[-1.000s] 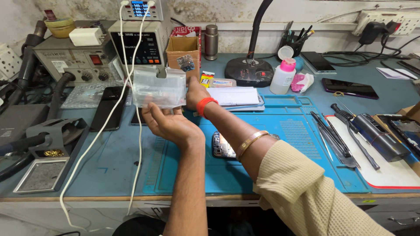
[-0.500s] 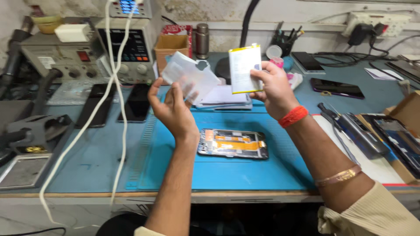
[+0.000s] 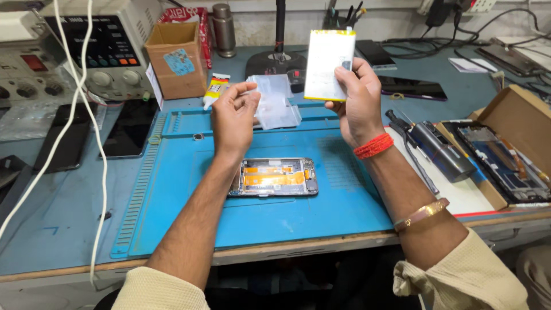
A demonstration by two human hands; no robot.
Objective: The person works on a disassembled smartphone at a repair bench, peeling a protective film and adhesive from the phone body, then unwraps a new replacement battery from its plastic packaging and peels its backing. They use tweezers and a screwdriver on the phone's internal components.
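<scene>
Above the opened phone [image 3: 274,177], the right hand [image 3: 356,100] grips a flat white battery [image 3: 328,64], now raised higher, while the left hand [image 3: 234,112] pinches a clear plastic sleeve [image 3: 275,103].

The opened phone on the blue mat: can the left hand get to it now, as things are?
Probably not at once. The opened phone lies uncovered just below the left hand, with nothing between, but that hand already holds a clear plastic bag, so it is not free.

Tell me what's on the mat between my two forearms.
In the head view, an opened phone lies flat on the blue mat, its orange and metal insides facing up, between the forearms and touching neither.
</scene>
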